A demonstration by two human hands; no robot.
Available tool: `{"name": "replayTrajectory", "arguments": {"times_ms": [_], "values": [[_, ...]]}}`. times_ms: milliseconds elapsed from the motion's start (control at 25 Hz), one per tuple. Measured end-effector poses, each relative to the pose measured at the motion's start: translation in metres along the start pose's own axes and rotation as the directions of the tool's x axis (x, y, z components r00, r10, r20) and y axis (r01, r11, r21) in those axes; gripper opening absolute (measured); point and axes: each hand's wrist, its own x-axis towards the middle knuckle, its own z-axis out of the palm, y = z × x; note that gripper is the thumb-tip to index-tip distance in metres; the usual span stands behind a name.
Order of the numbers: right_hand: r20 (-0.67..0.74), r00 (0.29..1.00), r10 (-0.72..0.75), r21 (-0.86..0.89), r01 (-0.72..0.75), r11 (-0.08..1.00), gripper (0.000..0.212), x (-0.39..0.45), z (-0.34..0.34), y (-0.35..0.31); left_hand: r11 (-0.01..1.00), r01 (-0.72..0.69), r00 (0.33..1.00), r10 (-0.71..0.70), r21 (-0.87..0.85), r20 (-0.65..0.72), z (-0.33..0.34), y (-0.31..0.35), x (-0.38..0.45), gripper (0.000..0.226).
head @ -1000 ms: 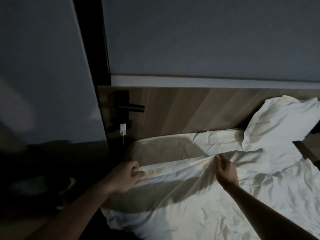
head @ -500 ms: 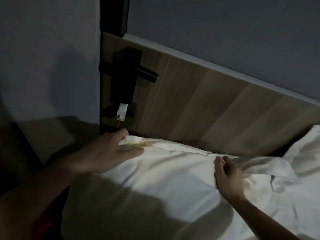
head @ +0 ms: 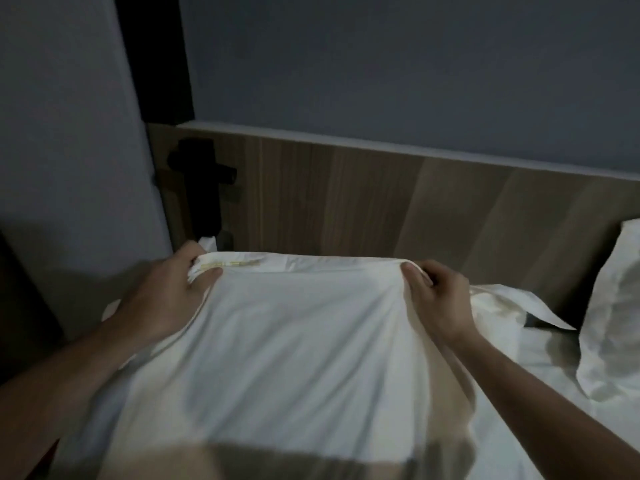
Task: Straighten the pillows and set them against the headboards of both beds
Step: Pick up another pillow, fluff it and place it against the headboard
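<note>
Head view: dim room. White pillow (head: 294,341) lies flat at the head end of the bed, its far edge close under the wooden headboard (head: 381,202); contact with the board can't be confirmed. Left hand (head: 166,292) pinches the far-left corner, fingers curled round bunched fabric near a yellowish mark. Right hand (head: 436,296) grips the far-right corner, fingers clenched on a fold of the case. Second pillow (head: 613,313) leans against the headboard at far right, apart from the held one. Rumpled white sheet (head: 540,362) between them. Dark wall fitting (head: 204,188) sits on the headboard's left end, just above the left hand.

Handling guess: pillow looks light, soft, floppy; case is loose cloth that slides over the filling. Corner grips suit tugging it straight, but lifting probably needs hold of the stuffing too, not just fabric. Not fragile.
</note>
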Motion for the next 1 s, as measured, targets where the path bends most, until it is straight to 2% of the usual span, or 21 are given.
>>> {"name": "replayTrajectory", "arguments": {"times_ms": [80,200,400,520,600,680,800,880,960,1000], "values": [[-0.054,0.998,-0.026,0.074,0.03,0.997,0.031,0.021,-0.009,-0.003,1.0,-0.023,0.998,0.022,-0.018,-0.058,0.001,0.02,0.016,0.018],[-0.138,0.988,-0.065,0.095,0.079,0.992,0.025,0.051,-0.028,-0.006,0.997,-0.069,0.991,0.066,-0.023,-0.113,0.005,0.04,0.043,0.019],[-0.172,0.98,-0.102,0.03,0.109,0.994,0.023,0.099,-0.06,-0.002,0.987,-0.153,0.986,0.155,0.047,-0.059,0.015,0.071,0.103,0.022],[-0.119,0.988,-0.098,-0.057,0.092,0.994,0.03,0.124,-0.062,0.026,0.979,-0.16,0.987,0.157,0.126,0.036,0.033,0.083,0.133,0.02],[-0.027,0.997,-0.073,-0.169,0.067,0.983,0.04,0.134,-0.05,0.045,0.958,-0.122,0.988,0.093,0.26,0.122,0.046,0.083,0.144,0.016],[0.038,0.998,-0.052,-0.209,0.059,0.976,0.046,0.141,-0.038,0.056,0.923,-0.11,0.986,0.054,0.369,0.158,0.058,0.08,0.153,0.014],[0.042,0.997,-0.062,-0.204,0.069,0.977,0.044,0.158,-0.035,0.051,0.927,-0.107,0.991,0.072,0.359,0.11,0.057,0.083,0.169,0.009],[0.059,0.995,-0.078,-0.232,0.09,0.969,0.042,0.172,-0.041,0.047,0.939,-0.072,0.997,0.078,0.336,-0.004,0.05,0.092,0.183,0.011],[0.08,0.995,-0.067,-0.278,0.087,0.957,0.036,0.183,-0.045,0.046,0.923,-0.046,0.993,0.084,0.383,-0.083,0.044,0.1,0.194,0.013],[0.085,0.995,-0.059,-0.295,0.082,0.952,0.032,0.188,-0.046,0.048,0.906,-0.045,0.993,0.086,0.421,-0.079,0.043,0.103,0.199,0.013]]}}
